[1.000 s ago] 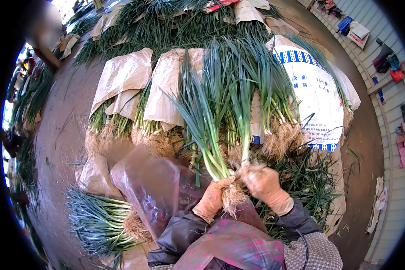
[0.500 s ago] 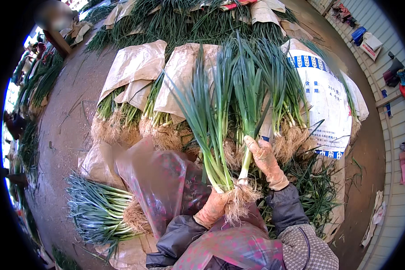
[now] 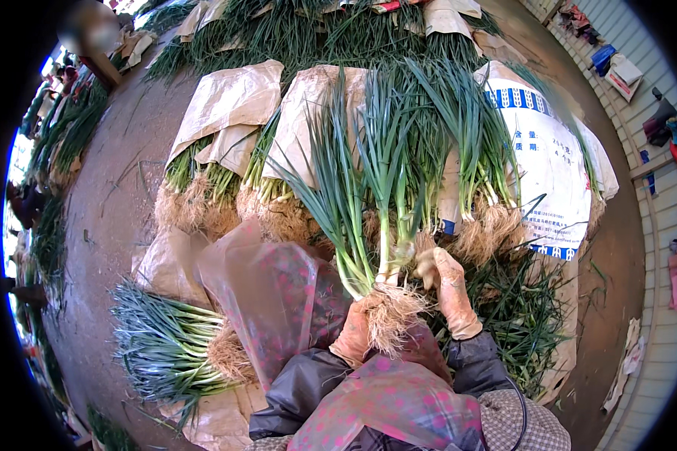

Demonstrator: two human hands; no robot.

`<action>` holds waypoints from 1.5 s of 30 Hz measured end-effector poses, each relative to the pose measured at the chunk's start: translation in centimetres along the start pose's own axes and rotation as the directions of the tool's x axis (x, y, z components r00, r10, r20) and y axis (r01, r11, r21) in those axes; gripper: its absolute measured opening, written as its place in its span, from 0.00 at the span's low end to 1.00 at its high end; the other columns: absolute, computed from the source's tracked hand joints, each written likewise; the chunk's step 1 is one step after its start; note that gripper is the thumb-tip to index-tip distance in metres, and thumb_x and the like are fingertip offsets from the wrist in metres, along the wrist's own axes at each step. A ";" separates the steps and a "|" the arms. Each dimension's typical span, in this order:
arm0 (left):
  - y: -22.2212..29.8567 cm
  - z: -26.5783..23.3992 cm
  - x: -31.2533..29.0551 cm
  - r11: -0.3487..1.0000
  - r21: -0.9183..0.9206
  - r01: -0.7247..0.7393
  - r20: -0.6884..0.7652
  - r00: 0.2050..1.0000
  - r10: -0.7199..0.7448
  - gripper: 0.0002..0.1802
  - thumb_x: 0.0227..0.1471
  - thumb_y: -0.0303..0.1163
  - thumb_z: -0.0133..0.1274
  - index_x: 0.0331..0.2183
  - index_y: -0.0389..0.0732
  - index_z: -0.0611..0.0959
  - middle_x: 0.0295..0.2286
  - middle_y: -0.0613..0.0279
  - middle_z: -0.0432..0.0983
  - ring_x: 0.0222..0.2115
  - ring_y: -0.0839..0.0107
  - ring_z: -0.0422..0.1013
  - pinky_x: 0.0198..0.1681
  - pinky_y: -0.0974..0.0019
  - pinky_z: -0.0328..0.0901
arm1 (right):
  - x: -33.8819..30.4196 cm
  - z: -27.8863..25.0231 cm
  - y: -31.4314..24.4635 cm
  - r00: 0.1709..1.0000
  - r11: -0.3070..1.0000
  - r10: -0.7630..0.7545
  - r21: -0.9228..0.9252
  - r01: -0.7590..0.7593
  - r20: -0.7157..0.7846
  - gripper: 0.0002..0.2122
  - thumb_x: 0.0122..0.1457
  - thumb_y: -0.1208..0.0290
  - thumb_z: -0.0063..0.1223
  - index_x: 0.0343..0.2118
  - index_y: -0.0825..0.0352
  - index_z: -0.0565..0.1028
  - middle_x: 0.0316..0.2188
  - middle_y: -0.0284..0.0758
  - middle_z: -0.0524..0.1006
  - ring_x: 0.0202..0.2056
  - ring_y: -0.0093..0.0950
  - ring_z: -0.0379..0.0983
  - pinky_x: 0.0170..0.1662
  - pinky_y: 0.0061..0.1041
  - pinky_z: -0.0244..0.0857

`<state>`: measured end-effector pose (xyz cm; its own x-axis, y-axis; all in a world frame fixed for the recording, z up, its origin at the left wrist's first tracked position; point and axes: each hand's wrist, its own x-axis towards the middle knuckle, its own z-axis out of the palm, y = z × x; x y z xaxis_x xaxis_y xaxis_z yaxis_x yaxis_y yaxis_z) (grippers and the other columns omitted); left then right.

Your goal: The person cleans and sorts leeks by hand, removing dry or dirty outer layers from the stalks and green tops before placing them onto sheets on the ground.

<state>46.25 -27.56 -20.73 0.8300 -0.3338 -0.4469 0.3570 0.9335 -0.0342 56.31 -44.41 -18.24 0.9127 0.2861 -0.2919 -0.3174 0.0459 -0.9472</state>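
Scallion handful (image 3: 384, 244): held over the person's lap, leaves pointing away, shaggy roots (image 3: 393, 319) toward the body.
Left hand (image 3: 353, 334): gloved, clamped round the root end of the handful.
Right hand (image 3: 451, 293): gloved, fingers bent, just beside the white shanks; whether they pinch anything, I cannot tell.
Progress: the handful looks part-way gathered, its roots hanging untrimmed and its leaves spread; more scallions lie uncovered just ahead, among them a rooted bunch (image 3: 470, 165).
Set-aside pile (image 3: 173, 338): scallions lying together at the left, root ends turned toward the lap, seemingly already grouped (no tie shows from here).
Sacking: a tan sack (image 3: 233, 101), a second tan sack (image 3: 316, 101) and a white printed sack (image 3: 541, 173) lie over scallions, roots poking out below the tan pair; draped or wrapped underneath, I cannot tell.
Leaf litter (image 3: 515, 323): loose green blades, right of the right forearm.
Spotted plastic apron (image 3: 399, 410): across the lap.
Wall bag (image 3: 623, 75): white, hanging far right, contents hidden.
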 end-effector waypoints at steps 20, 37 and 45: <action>-0.4 0.5 1.0 0.938 0.238 -0.251 -0.093 0.956 0.279 0.19 0.46 0.18 0.44 0.43 0.25 0.72 0.33 0.49 0.76 0.29 0.61 0.76 0.32 0.62 0.74 | -5.3 1.0 3.0 0.924 0.683 -0.381 -0.662 0.308 0.037 0.08 0.62 0.71 0.51 0.38 0.70 0.75 0.18 0.34 0.73 0.17 0.23 0.70 0.20 0.23 0.64; -0.7 -1.0 2.9 0.855 0.339 -0.393 -0.193 0.860 0.472 0.17 0.45 0.14 0.46 0.40 0.31 0.76 0.32 0.58 0.75 0.30 0.66 0.75 0.34 0.65 0.72 | 0.8 4.1 1.2 0.993 0.999 0.049 0.016 -0.051 0.105 0.13 0.65 0.62 0.45 0.31 0.67 0.74 0.27 0.28 0.74 0.25 0.16 0.67 0.26 0.15 0.60; -1.6 -0.4 2.6 0.842 0.410 -0.351 -0.206 0.864 0.460 0.11 0.47 0.16 0.50 0.37 0.31 0.77 0.31 0.60 0.75 0.26 0.69 0.73 0.30 0.69 0.70 | -6.7 -0.7 -1.3 0.922 0.813 0.304 0.440 -0.382 0.238 0.09 0.65 0.68 0.44 0.37 0.68 0.73 0.18 0.25 0.67 0.22 0.16 0.63 0.29 0.22 0.62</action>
<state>47.63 -29.86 -22.22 0.7926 0.1681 -0.5862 0.1853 0.8494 0.4942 50.84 -47.09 -15.17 0.6841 0.5053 -0.5261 -0.7195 0.3488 -0.6005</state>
